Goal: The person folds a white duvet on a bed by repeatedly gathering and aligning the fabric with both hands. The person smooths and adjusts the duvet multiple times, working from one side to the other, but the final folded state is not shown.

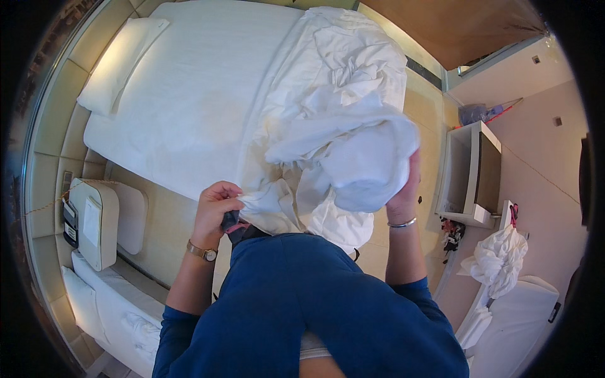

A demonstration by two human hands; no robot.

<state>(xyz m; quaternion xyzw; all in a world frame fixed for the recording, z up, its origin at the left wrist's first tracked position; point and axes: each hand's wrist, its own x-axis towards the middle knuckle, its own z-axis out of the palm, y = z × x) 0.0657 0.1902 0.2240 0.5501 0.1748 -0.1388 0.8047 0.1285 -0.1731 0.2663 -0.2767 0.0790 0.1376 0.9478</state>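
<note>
My left hand (218,208) pinches a corner of white fabric (264,201) between thumb and fingers, at the near edge of the bed. A dark cloth with pink (234,222) shows just under that hand; whether the hand also holds it is unclear. On the right, my right hand (406,184) grips the side of a bunched white linen (368,156), its fingers partly hidden by the folds. More crumpled white bedding (350,56) lies behind the bundle, across the foot of the bed. The fitted white sheet (198,90) covers the mattress.
A pillow (125,61) lies at the padded headboard. Left of me stands a bedside table (101,227) with a telephone (71,222); a second bed (123,326) is beyond it. At right are a white cabinet (465,175) and a hanging bundle of white cloth (498,260).
</note>
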